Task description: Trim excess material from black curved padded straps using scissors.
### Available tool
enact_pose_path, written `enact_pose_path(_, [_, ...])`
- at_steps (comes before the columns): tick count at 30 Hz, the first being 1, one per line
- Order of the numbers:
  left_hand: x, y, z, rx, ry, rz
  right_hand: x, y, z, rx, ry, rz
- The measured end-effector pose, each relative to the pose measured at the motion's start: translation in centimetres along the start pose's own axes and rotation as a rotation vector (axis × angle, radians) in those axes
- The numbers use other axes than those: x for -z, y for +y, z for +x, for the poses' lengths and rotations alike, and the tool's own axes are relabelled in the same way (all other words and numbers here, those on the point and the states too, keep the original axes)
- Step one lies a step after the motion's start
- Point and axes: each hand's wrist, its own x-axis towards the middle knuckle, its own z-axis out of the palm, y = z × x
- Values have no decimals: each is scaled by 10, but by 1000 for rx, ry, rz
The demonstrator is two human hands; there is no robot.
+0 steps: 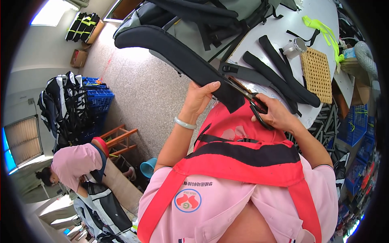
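A long black padded strap (178, 54) curves down from the upper left toward my lap. My left hand (199, 99), with a pale bangle on its wrist, grips it near the lower end, thumb on top. In my right hand (276, 112) is a pair of scissors (259, 107) with black handles. Its metal blades lie against the right edge of the strap close to the end; whether they are cutting cannot be made out. Grey and black backpack pieces (190, 32) lie beyond the strap. Below it is my red apron (243, 172).
On the white table (279, 30) at right are more black padded straps (279, 79), a metal mug (294, 47), a woven mat (316, 75) and yellow-green webbing (324, 30). Blue crates (99, 99) with bags stand left. A person in pink (79, 164) bends over bags nearby.
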Motion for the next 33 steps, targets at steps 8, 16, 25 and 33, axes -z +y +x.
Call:
enact_pose_path(8, [-2, 0, 3, -10, -10, 12, 0, 8, -3, 105, 66, 16])
enact_pose_path(16, [2, -3, 9, -20, -17, 10, -3, 16, 0, 25, 1, 129])
enact_pose_path(25, [-3, -3, 7, 78, -42, 21, -8, 16, 2, -1, 34, 186])
enact_pose_path(33, [-5, -7, 4, 90, -54, 7, -13, 11, 6, 11, 78, 51])
